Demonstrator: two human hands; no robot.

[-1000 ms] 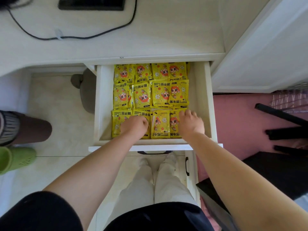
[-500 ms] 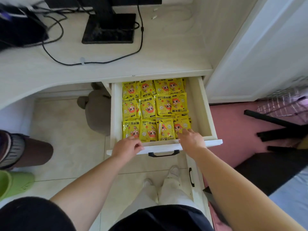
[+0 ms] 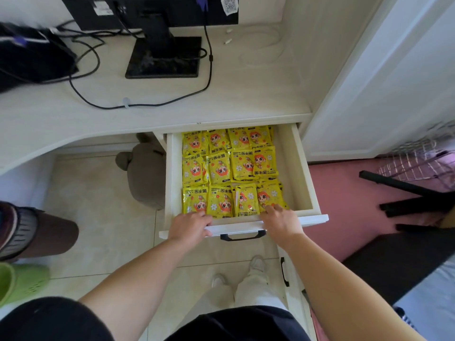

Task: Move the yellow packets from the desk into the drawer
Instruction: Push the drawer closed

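Two hands are resting on the front edge of the open drawer (image 3: 305,168), one at each side of its black handle (image 3: 242,236). The left hand (image 3: 189,226) is lying over the front rim with its fingers (image 3: 205,221) curled down across the edge, gripping the rim itself and touching the near-left packet. The right hand (image 3: 280,221) is sitting on the rim with its fingers (image 3: 272,209) loosely bent and narrow, their tips lying on the lower edge of the near-right packet; whether they are pinching it cannot be told. Just beyond both sets of fingers, the yellow packets (image 3: 229,168) are lying flat inside the drawer in three rows running away from the hands, filling the left and middle of the floor and leaving a bare strip along the wall to the right of the right fingers. Farther ahead, past the drawer, the pale worktop (image 3: 246,94) is carrying a black monitor stand (image 3: 163,57) and a black cable (image 3: 147,104) looping across it. Left of the left fingers, under the worktop, a grey plush object (image 3: 145,175) is sitting on the tiled floor (image 3: 93,193). Below the hands, the person's pale trousers and shoes are showing.
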